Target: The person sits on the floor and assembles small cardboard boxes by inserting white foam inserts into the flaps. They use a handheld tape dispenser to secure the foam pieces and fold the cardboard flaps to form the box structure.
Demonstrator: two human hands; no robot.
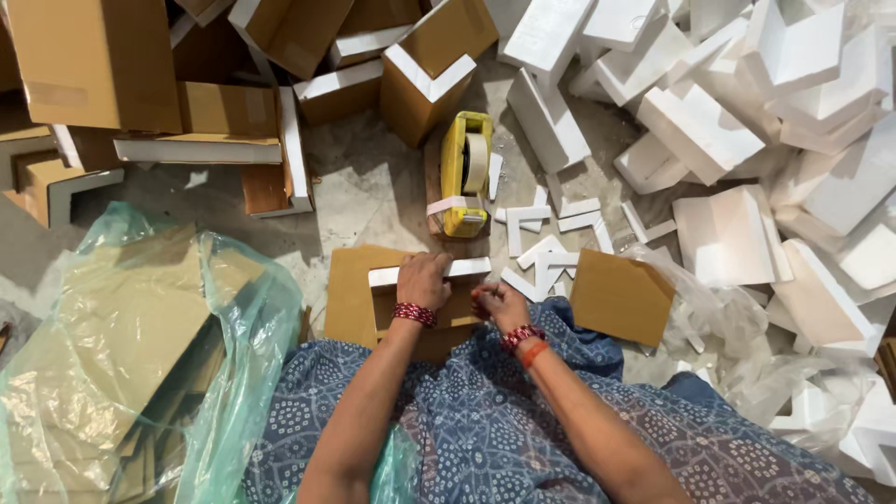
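Pressing down on a long white foam strip point(446, 270), my left hand point(423, 281) lies over its middle, fingers curled over the top, so my grip there is closed on the strip. That strip lies along the far edge of a flat brown cardboard panel point(350, 297), which rests on the grey concrete floor point(373, 191) right against my knees. The cardboard is matte and smooth, with a cut-out step in it; the foam is chalky, squared-off and lighter in tone.

My right hand point(497, 304) sits just beside the left, at the near side of the strip's right end, fingers bunched tight into a narrow pinch; what they hold, if anything, I cannot tell. Both wrists carry red bead bangles.

Just beyond the strip stands a yellow plastic tape dispenser point(464, 174) with a roll of clear tape, a loose end hanging at its near tip. Short white foam offcuts point(544, 250) lie scattered to its right, near a separate brown cardboard piece with a clipped corner point(620, 297). Toward the far right corner of the floor, chunky white foam corner blocks point(747, 112) are heaped. Along the far left, brown cardboard boxes edged with foam point(425, 70) are piled up. At my left, flat cardboard sheets in a green-tinted plastic bag point(121, 355) lie beside my blue patterned cloth point(485, 411).
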